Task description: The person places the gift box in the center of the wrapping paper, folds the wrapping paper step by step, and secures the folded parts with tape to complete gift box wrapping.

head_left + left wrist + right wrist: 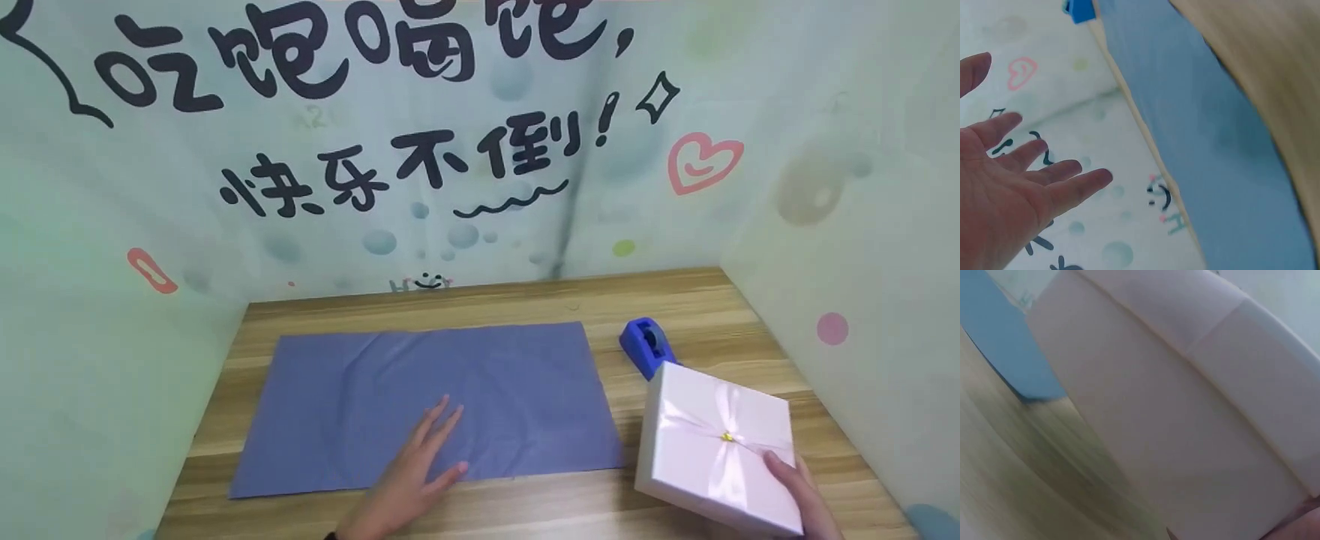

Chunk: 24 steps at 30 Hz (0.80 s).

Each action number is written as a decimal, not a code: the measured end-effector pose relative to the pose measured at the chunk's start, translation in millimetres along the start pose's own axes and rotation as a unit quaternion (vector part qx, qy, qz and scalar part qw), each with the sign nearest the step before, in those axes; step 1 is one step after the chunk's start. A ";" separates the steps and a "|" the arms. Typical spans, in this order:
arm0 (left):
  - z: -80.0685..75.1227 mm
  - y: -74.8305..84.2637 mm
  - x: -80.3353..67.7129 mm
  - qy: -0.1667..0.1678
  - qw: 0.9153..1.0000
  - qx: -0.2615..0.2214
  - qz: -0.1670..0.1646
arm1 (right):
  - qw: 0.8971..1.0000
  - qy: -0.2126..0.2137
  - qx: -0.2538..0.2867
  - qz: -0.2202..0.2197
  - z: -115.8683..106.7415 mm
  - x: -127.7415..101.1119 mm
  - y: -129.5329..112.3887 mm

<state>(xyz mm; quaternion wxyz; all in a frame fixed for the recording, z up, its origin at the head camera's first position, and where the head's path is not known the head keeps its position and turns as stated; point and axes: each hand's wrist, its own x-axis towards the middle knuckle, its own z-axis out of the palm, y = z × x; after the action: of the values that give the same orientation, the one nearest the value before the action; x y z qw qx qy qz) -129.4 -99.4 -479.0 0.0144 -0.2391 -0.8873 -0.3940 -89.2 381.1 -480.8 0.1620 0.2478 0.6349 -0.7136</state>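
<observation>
A blue-purple sheet of paper (427,405) lies flat on the wooden table (690,307). My left hand (420,469) rests open on its near edge, fingers spread; the left wrist view shows the same spread fingers (1044,180) with the sheet (1207,140) beyond them. At the right, my right hand (799,491) grips the near corner of a pale pink gift box (716,442) with a ribbon bow, holding it tilted off the table. The right wrist view is filled by the side of the box (1185,410), with a corner of the sheet (1010,354) behind it.
A blue tape dispenser (645,345) stands just behind the box, beside the sheet's right edge. Printed backdrop walls (450,150) close in the table at the back, left and right.
</observation>
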 end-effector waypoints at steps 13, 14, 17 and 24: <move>73.9 41.5 -3.1 0.015 0.899 -0.414 -0.141 | 0.990 -0.010 0.063 -0.124 128.9 -5.6 19.1; 79.2 43.1 -3.6 0.017 0.888 -0.432 -0.156 | 0.991 -0.010 0.063 -0.122 136.4 -4.8 21.4; 92.8 46.8 -6.7 0.011 0.856 -0.475 -0.204 | 0.991 -0.015 0.064 -0.116 154.5 -1.9 28.7; 107.8 48.4 -13.1 0.047 0.814 -0.524 -0.245 | 0.993 -0.024 0.045 -0.106 176.2 1.3 38.0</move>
<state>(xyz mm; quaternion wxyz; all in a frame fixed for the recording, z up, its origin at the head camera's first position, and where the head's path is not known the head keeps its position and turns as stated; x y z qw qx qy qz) -79.2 -0.9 -522.6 -0.1688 0.0336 -0.5741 -0.8005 -95.5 202.1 -500.4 0.0895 0.1686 0.6210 -0.7602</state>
